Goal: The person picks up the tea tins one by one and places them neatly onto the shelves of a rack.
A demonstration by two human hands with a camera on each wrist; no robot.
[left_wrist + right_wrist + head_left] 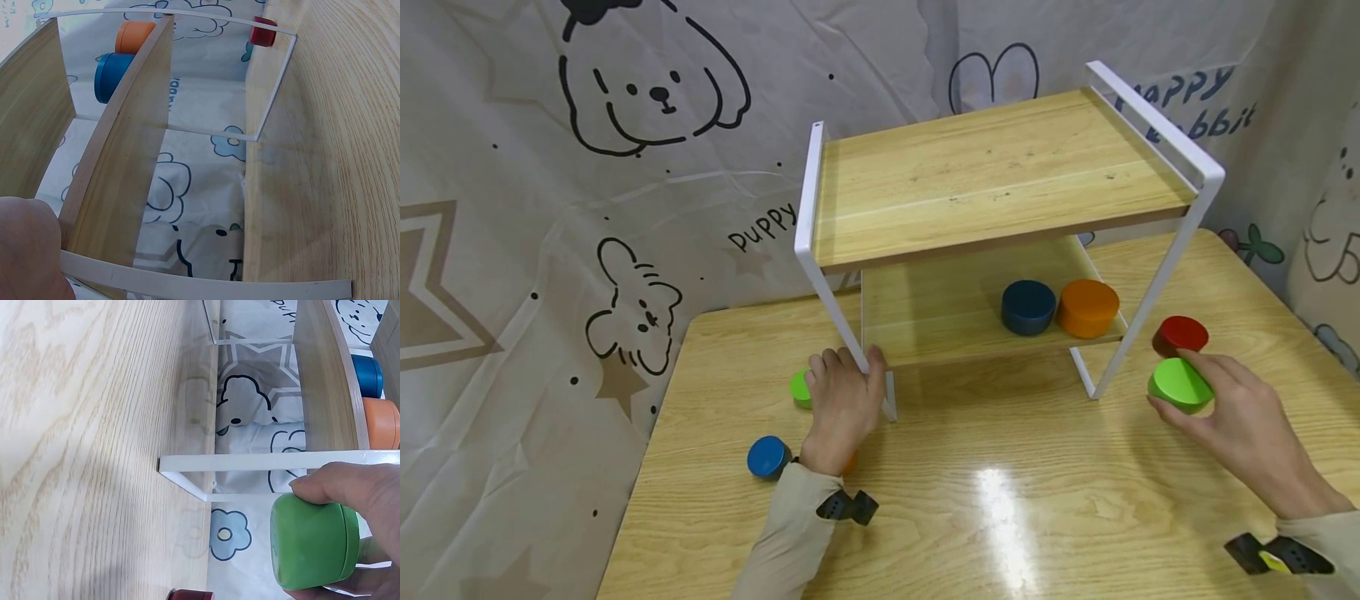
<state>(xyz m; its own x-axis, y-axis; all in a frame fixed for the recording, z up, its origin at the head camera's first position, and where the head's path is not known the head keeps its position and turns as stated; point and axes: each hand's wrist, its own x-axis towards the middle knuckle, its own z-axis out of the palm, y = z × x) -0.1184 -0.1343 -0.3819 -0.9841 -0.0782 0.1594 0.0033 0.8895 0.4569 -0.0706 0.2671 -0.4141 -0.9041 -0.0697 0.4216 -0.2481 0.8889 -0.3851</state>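
My right hand (1247, 417) pinches a green round container (1180, 385) between thumb and fingers, just above the table to the right of a two-tier shelf (1000, 179). In the right wrist view the green container (309, 540) shows a seam near one end. Beyond it sits a red round container (1180, 335). My left hand (842, 408) grips the shelf's left front leg at the height of the lower board. A dark blue container (1028, 307) and an orange container (1087, 308) stand side by side at the right end of that lower board.
To the left of my left hand are a blue container (768, 457) and another green container (801, 389), partly covered. An orange thing (849, 464) peeks out behind my left wrist. A printed curtain (685, 208) hangs behind the wooden table (940, 517).
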